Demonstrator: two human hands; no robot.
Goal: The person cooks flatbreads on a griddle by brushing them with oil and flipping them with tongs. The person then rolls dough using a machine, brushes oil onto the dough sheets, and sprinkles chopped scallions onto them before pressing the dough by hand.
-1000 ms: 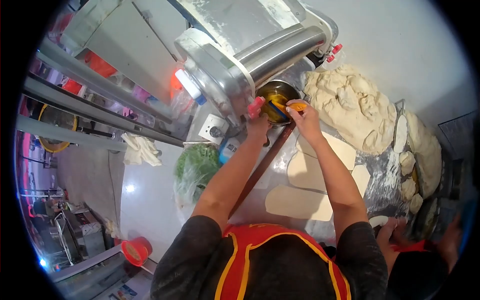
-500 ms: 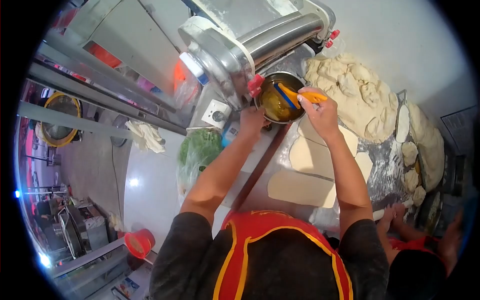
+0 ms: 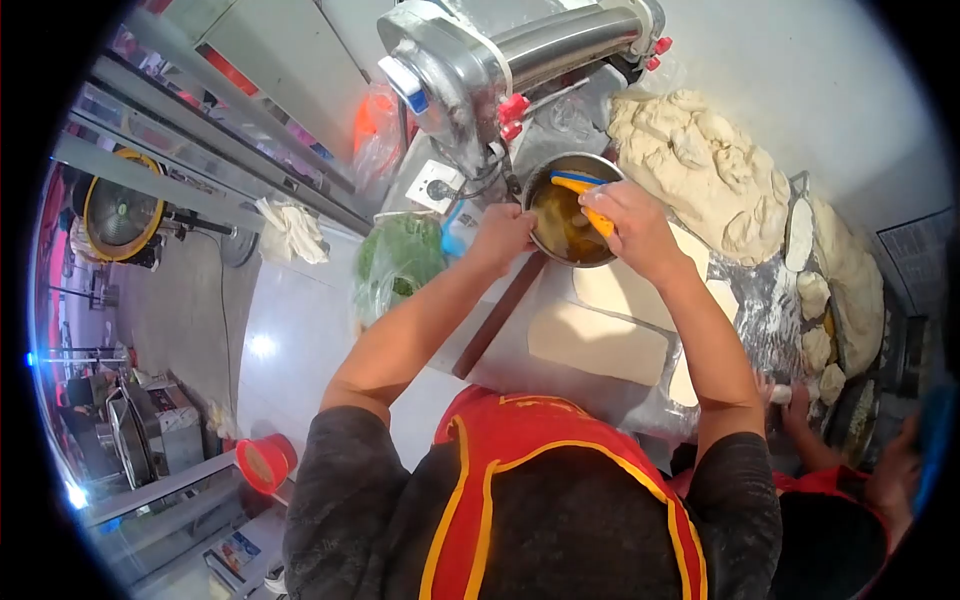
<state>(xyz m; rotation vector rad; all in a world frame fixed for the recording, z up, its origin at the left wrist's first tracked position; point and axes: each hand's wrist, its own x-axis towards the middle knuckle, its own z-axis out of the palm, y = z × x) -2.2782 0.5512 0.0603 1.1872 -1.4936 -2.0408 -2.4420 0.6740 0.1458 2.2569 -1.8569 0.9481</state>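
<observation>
My left hand (image 3: pixel 503 238) is closed at the left edge of a metal pot (image 3: pixel 580 158) and steadies it; its exact grip point is partly hidden. Yellow-brown oil-like liquid (image 3: pixel 558 222) lies in the pot. My right hand (image 3: pixel 640 228) grips the orange handle of a brush (image 3: pixel 574 184) with a blue band, held over the pot; its bristles are hard to make out. Just below the pot, flat pale dough sheets (image 3: pixel 598 345) lie side by side on the worktop, partly shaded by my right arm.
A steel roller machine (image 3: pixel 560 48) stands behind the pot. Right of it is a large dough mass (image 3: pixel 700 170). A bag of greens (image 3: pixel 395 260) and a socket box (image 3: pixel 434 186) are at left. A co-worker's hand (image 3: pixel 797 402) touches a dough piece at lower right.
The pot sits lower and further right in view, more tilted toward me. My right hand has turned the brush, its blue band now near the pot's far rim.
</observation>
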